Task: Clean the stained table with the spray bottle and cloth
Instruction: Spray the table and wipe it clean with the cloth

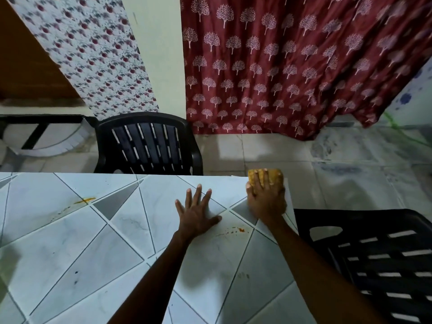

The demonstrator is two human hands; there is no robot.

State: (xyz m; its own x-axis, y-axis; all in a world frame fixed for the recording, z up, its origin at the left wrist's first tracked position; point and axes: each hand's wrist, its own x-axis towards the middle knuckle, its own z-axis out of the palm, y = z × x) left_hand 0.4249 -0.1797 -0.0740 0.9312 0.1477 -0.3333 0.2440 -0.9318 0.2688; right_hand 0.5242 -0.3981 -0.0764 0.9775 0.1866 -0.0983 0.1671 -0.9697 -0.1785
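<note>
My right hand [265,197] presses flat on a yellow cloth [277,177] at the far right corner of the white marble-patterned table [81,249]. The cloth partly overhangs the far edge. My left hand [196,211] rests flat on the table just left of it, fingers spread. An orange stain [240,229] lies on the table between my two wrists. A second orange smear [85,201] lies farther left. No spray bottle is in view.
A black plastic chair [149,146] stands behind the table's far edge. Another black chair [385,260] stands close to the table's right side. A maroon tree-print curtain [292,66] hangs behind, above a tiled floor [350,174].
</note>
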